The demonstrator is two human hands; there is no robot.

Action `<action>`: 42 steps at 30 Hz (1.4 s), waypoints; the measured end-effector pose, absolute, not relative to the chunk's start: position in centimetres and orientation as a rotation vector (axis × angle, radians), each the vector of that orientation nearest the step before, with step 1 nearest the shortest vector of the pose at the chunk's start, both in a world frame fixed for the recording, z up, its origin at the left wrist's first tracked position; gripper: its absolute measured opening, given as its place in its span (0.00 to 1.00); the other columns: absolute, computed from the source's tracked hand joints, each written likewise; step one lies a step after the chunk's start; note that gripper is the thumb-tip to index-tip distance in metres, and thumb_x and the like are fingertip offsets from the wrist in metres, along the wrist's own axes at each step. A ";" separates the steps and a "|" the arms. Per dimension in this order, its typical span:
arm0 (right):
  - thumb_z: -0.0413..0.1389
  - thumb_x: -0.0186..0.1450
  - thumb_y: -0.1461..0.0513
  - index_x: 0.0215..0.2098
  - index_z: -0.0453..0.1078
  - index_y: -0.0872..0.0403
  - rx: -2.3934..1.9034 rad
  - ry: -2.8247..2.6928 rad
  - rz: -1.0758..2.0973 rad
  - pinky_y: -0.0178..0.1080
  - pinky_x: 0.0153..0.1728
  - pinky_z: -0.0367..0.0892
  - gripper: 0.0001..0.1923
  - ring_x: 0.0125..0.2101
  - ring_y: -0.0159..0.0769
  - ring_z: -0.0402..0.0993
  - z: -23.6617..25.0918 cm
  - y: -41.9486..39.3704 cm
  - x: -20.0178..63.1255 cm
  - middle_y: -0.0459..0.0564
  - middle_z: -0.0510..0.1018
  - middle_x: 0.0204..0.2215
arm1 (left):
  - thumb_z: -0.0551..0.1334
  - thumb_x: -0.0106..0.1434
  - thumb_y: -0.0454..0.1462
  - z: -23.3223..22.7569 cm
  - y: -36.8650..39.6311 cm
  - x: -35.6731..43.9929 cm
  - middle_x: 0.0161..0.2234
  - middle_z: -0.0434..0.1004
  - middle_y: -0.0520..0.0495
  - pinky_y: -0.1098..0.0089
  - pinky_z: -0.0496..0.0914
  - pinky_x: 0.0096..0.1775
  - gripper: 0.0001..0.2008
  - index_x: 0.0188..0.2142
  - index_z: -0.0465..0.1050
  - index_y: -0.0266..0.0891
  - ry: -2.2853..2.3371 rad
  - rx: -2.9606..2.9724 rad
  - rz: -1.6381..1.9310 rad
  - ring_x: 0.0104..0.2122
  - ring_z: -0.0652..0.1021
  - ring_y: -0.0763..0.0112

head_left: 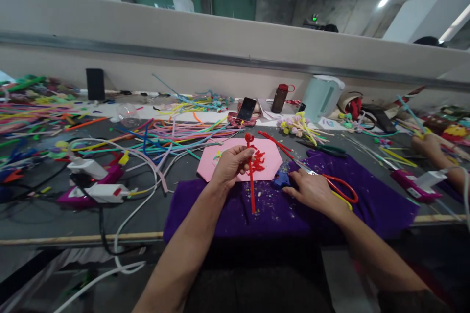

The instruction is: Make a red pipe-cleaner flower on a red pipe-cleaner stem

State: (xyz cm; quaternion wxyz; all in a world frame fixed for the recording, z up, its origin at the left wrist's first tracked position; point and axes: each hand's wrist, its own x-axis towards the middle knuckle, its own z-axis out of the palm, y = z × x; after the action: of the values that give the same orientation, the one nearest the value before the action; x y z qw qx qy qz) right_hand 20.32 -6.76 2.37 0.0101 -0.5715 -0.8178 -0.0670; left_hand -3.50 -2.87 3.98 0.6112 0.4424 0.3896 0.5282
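Note:
My left hand (235,164) pinches a red pipe cleaner (252,193) between thumb and fingers. Its curled red top (249,139) sticks up above the hand and its straight end hangs down. Behind it lies a pink board (209,168) with several small red curled pieces (259,160) on it. My right hand (312,190) is closed around what looks like a blue glue gun (281,179), resting on the purple cloth (227,215); the palm hides part of it. Red-handled scissors (345,190) lie beside that hand, their blades pointing left.
Pliers (323,148) and red pipe cleaners (275,141) lie beyond the board. Farther back are a phone (246,109), a bottle (280,99) and a pale green jug (323,98). Power strips with cables (91,186) lie left. Another person's hand (429,149) is at right.

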 end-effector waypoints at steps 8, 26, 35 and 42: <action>0.49 0.62 0.63 0.38 0.73 0.51 -1.154 -2.807 0.010 0.30 0.30 0.56 0.11 0.35 0.32 0.70 5.8 1.9 17.1 0.48 0.76 0.36 | 0.66 0.47 0.44 4.0 -2.9 -3.3 0.17 0.68 0.54 0.81 0.51 0.13 0.15 0.23 0.67 0.34 0.933 1.049 1.199 0.11 0.63 0.86; 0.50 0.57 0.66 0.30 0.70 0.57 -1.201 -2.757 0.158 0.30 0.24 0.56 0.07 0.26 0.31 0.70 4.4 5.7 14.9 0.50 0.76 0.27 | 0.65 0.48 0.43 4.0 -3.0 -3.3 0.18 0.69 0.54 0.81 0.51 0.13 0.14 0.24 0.66 0.34 0.908 1.034 1.191 0.12 0.63 0.86; 0.55 0.57 0.61 0.37 0.67 0.56 -0.697 -1.876 1.323 0.30 0.21 0.65 0.10 0.20 0.25 0.66 5.4 2.0 15.7 0.43 0.70 0.22 | 0.65 0.50 0.43 3.9 -2.9 -3.2 0.18 0.68 0.55 0.82 0.52 0.13 0.14 0.25 0.66 0.34 0.889 0.974 1.120 0.12 0.63 0.87; 0.59 0.54 0.62 0.35 0.67 0.55 -0.651 -1.596 1.456 0.30 0.21 0.64 0.10 0.20 0.25 0.67 5.8 0.1 14.6 0.42 0.72 0.22 | 0.65 0.50 0.42 3.9 -3.1 -3.0 0.20 0.70 0.54 0.83 0.53 0.13 0.13 0.27 0.67 0.34 0.875 0.938 1.112 0.13 0.64 0.87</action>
State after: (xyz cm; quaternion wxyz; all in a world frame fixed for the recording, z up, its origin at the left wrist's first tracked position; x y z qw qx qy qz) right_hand 14.55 0.10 5.85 0.4281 -0.2609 -0.6392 0.5832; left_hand -2.96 -3.05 3.94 0.6610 0.4146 0.3867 0.4915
